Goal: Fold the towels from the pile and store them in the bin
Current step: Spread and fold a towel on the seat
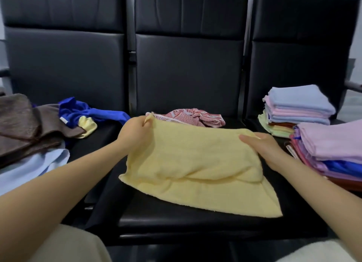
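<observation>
Lying doubled over on the middle black seat (pixel 176 220), a pale yellow towel (pixel 195 163) shows a soft crease across its near half and a loose lower layer. The left hand (pixel 135 132) pinches the far left corner, lifted off the seat; the right hand (pixel 262 148) has its grip closed on the right edge, thumb on top. Both forearms reach in from below.

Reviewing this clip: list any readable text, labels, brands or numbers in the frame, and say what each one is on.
No text can be read.
White tag on the blue cloth: too small and blurred to read.
Tag on the edge of the near folded stack: blurred; unclear if it carries print.
Yellow towel, held by both hands: no print visible.
</observation>
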The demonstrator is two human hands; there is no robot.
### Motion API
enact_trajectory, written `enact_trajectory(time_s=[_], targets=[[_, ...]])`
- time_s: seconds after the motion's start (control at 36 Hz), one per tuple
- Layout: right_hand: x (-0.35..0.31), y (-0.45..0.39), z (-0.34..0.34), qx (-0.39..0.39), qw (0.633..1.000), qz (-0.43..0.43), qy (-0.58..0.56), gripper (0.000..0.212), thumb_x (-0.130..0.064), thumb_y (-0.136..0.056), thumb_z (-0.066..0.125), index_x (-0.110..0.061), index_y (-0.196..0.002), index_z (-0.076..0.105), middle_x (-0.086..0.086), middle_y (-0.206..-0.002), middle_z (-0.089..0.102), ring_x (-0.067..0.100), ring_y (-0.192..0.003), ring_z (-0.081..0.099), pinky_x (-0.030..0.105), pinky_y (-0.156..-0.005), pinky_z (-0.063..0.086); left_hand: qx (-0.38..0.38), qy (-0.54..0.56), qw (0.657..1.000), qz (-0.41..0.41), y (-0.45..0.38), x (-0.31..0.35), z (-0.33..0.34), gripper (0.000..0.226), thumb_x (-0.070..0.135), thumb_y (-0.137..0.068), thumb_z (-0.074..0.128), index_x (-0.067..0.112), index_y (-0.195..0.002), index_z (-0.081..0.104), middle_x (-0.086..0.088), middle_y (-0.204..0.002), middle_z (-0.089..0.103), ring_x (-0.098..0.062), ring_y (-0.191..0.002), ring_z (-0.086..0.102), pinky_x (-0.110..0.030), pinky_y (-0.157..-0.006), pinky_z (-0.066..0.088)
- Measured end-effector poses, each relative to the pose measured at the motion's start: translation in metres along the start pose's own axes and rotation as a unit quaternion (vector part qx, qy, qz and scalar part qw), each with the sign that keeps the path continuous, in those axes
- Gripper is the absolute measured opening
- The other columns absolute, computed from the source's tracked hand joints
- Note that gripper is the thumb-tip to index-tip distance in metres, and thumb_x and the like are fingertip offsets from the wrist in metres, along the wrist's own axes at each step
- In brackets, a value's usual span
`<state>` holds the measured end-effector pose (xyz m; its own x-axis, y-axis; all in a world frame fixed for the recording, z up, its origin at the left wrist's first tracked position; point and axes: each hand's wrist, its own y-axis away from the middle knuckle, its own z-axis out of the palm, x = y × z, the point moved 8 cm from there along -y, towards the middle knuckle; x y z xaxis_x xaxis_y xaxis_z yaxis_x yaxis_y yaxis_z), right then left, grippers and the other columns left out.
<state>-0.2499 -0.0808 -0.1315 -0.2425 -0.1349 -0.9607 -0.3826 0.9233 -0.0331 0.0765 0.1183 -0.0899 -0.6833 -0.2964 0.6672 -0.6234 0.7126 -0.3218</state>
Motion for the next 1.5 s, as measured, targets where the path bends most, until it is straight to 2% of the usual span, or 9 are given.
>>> enact_trajectory(time_s=[0.14, 0.22, 0.36, 0.81, 0.94, 1.06, 1.28, 1.36, 1.5], targets=[[0.004, -0.020, 0.017, 0.019, 0.955, -0.078, 0.284, 0.019, -0.026, -0.090, 0.066, -0.008, -0.085, 0.067, 0.005, -0.087, 0.066, 0.024, -0.087, 0.060, 0.035, -0.073, 0.041, -0.073, -0.124, 0.990, 0.007, -0.018, -0.024, 0.032, 0.034, 0.023, -0.100, 0.041, 0.012, -0.070, 0.053, -0.007, -0.079, 0.057, -0.027, -0.082, 0.056, -0.037, -0.070, 0.039], [0.010, -0.031, 0.027, 0.008, 0.895, -0.110, 0.432, 0.020, -0.033, -0.092, 0.058, -0.015, -0.098, 0.067, -0.001, -0.098, 0.057, 0.021, -0.104, 0.051, 0.034, -0.080, 0.042, -0.105, -0.197, 0.975, 0.010, -0.021, -0.035, 0.044, 0.028, 0.024, -0.099, 0.042, 0.007, -0.091, 0.063, -0.009, -0.100, 0.057, -0.026, -0.096, 0.056, -0.032, -0.077, 0.037], [0.011, -0.042, 0.037, -0.047, 0.885, -0.130, 0.444, 0.023, -0.024, -0.092, 0.058, -0.020, -0.114, 0.061, -0.001, -0.117, 0.054, 0.021, -0.118, 0.042, 0.034, -0.096, 0.038, -0.112, -0.222, 0.967, 0.055, -0.020, -0.043, 0.051, 0.026, 0.032, -0.096, 0.053, 0.018, -0.116, 0.063, -0.003, -0.121, 0.053, -0.019, -0.113, 0.052, -0.026, -0.088, 0.035], [0.011, -0.040, 0.035, -0.044, 0.964, -0.025, 0.262, 0.019, -0.006, -0.079, 0.057, -0.017, -0.069, 0.045, 0.001, -0.070, 0.049, 0.017, -0.063, 0.044, 0.029, -0.057, 0.034, -0.220, -0.181, 0.958, 0.027, -0.022, -0.039, 0.058, 0.012, 0.020, -0.096, 0.047, 0.024, -0.101, 0.056, 0.007, -0.097, 0.060, -0.011, -0.093, 0.055, -0.020, -0.069, 0.036], [-0.013, -0.029, 0.024, -0.017, 0.990, -0.054, 0.128, 0.017, -0.010, -0.088, 0.064, -0.016, -0.078, 0.051, -0.001, -0.073, 0.046, 0.012, -0.068, 0.042, 0.025, -0.059, 0.032, -0.153, -0.035, 0.987, -0.017, -0.026, -0.038, 0.038, 0.030, 0.021, -0.099, 0.046, -0.003, -0.091, 0.062, -0.007, -0.083, 0.062, -0.016, -0.078, 0.053, -0.027, -0.065, 0.039], [-0.030, -0.013, 0.015, -0.030, 0.991, -0.096, 0.091, 0.015, -0.011, -0.090, 0.065, -0.021, -0.101, 0.069, -0.007, -0.094, 0.066, 0.004, -0.088, 0.059, 0.017, -0.073, 0.044, -0.092, 0.083, 0.991, -0.059, -0.022, -0.027, 0.014, 0.026, 0.027, -0.100, 0.046, 0.009, -0.089, 0.062, -0.006, -0.082, 0.054, -0.018, -0.078, 0.050, -0.027, -0.063, 0.037], [-0.041, 0.009, 0.001, 0.020, 0.990, -0.093, 0.106, 0.008, -0.016, -0.089, 0.066, -0.021, -0.092, 0.072, -0.008, -0.089, 0.067, 0.010, -0.086, 0.060, 0.023, -0.072, 0.046, -0.005, 0.305, 0.945, -0.121, -0.001, 0.005, -0.019, 0.018, 0.028, -0.087, 0.064, 0.012, -0.080, 0.067, -0.002, -0.068, 0.060, -0.014, -0.059, 0.056, -0.022, -0.057, 0.046], [-0.075, 0.012, -0.010, 0.043, 0.987, -0.123, 0.097, 0.009, -0.019, -0.089, 0.067, -0.019, -0.096, 0.073, -0.011, -0.088, 0.066, 0.006, -0.084, 0.059, 0.019, -0.068, 0.045, 0.026, 0.347, 0.930, -0.119, -0.003, 0.026, -0.040, 0.016, 0.025, -0.086, 0.065, 0.011, -0.084, 0.071, -0.009, -0.089, 0.067, -0.023, -0.080, 0.062, -0.035, -0.074, 0.051], [-0.167, 0.022, -0.039, 0.092, 0.979, -0.177, -0.053, 0.005, -0.017, -0.084, 0.074, -0.021, -0.086, 0.073, -0.009, -0.079, 0.069, 0.003, -0.071, 0.061, 0.008, -0.050, 0.044, 0.082, 0.380, 0.920, -0.057, -0.014, 0.077, -0.097, 0.012, 0.017, -0.089, 0.064, 0.012, -0.095, 0.073, -0.005, -0.086, 0.067, -0.019, -0.078, 0.062, -0.030, -0.068, 0.051]])
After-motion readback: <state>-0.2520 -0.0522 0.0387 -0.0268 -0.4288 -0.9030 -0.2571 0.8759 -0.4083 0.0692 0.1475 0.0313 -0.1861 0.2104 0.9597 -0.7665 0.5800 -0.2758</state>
